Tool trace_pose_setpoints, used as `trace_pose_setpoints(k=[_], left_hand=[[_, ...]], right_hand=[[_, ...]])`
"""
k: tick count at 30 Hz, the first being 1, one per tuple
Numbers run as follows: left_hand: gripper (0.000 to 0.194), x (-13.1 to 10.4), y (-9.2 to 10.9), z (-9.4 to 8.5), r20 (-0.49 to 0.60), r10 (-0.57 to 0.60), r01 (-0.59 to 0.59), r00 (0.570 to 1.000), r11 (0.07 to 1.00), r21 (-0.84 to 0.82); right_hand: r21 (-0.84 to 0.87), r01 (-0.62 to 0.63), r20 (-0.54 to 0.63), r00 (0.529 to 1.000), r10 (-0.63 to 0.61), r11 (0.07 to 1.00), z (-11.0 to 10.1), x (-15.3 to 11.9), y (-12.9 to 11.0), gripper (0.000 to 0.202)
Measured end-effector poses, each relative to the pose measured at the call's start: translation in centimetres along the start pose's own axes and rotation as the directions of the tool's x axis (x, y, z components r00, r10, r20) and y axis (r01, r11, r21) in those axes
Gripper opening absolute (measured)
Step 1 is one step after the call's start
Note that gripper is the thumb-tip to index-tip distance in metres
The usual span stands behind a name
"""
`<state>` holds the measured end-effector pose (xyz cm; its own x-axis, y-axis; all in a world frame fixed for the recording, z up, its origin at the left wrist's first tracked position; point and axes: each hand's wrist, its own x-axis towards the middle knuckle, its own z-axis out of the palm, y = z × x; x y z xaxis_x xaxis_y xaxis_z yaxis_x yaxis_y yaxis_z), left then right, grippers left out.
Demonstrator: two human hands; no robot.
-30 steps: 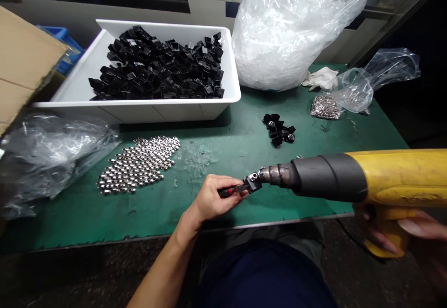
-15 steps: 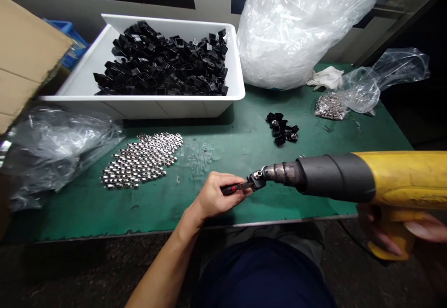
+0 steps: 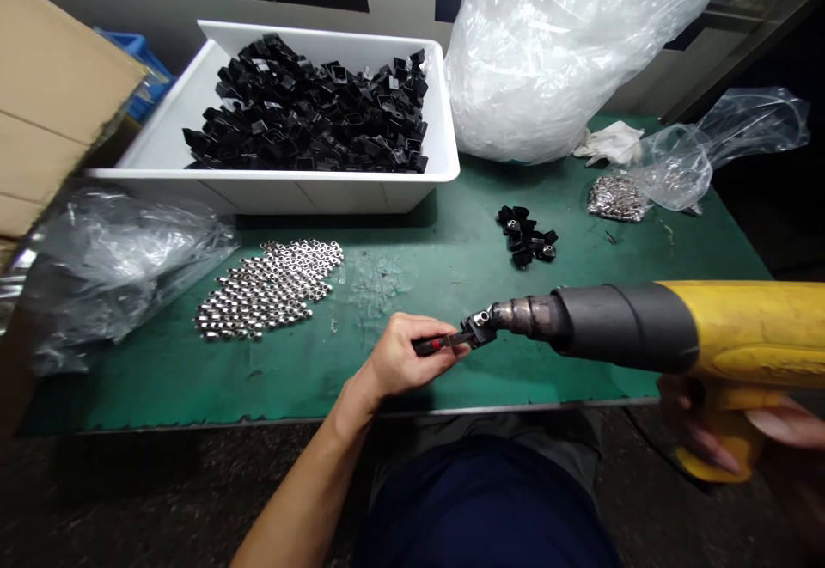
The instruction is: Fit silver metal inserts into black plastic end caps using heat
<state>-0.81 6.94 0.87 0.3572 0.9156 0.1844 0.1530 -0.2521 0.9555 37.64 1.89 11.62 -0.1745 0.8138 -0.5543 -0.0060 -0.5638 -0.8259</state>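
Observation:
My left hand [image 3: 409,355] is closed around a slim black tool [image 3: 430,345] with a red mark; its exact kind is not clear. At the tool's far end sits a small black plastic part [image 3: 480,338], with a shiny metal sleeve [image 3: 481,319] on top. My right hand [image 3: 783,422], partly in shadow, grips the handle of a yellow heat gun [image 3: 748,319]. The gun's stepped metal nozzle [image 3: 525,317] points left and ends right beside the black part and sleeve. Whether they touch, I cannot tell.
Metal sleeves [image 3: 271,289] lie in rows on the green mat [image 3: 387,396]. Behind them stands a white bin [image 3: 444,155] of black parts. Several black parts [image 3: 525,237] lie beyond the nozzle. A large plastic bag [image 3: 547,61] and a bag of small metal pieces [image 3: 619,198] are farther back.
The camera view has shifted slightly, so the scene sits a little more to the right. Both hands keep their grips, and the nozzle stays beside the black part.

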Motion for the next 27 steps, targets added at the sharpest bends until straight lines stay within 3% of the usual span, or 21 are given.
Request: trace_pose_setpoints(k=[12, 18, 27], left_hand=[[0.018, 0.0, -0.1, 0.1, -0.002, 0.006, -0.006, 1.000, 1.000, 0.004], [0.021, 0.0, 0.0, 0.1, -0.006, 0.013, -0.013, 1.000, 1.000, 0.005], [0.021, 0.0, 0.1, 0.0, 0.003, -0.010, 0.010, 1.000, 1.000, -0.010]], right_hand=[[0.050, -0.010, -0.016, 1.000, 0.011, 0.999, 0.0, 0.4, 0.9, 0.040], [0.101, 0.005, -0.080, 0.997, 0.003, 0.995, 0.6, 0.5, 1.1, 0.039], [0.121, -0.008, -0.032, 0.999, 0.012, 0.993, 0.0, 0.7, 1.3, 0.040]])
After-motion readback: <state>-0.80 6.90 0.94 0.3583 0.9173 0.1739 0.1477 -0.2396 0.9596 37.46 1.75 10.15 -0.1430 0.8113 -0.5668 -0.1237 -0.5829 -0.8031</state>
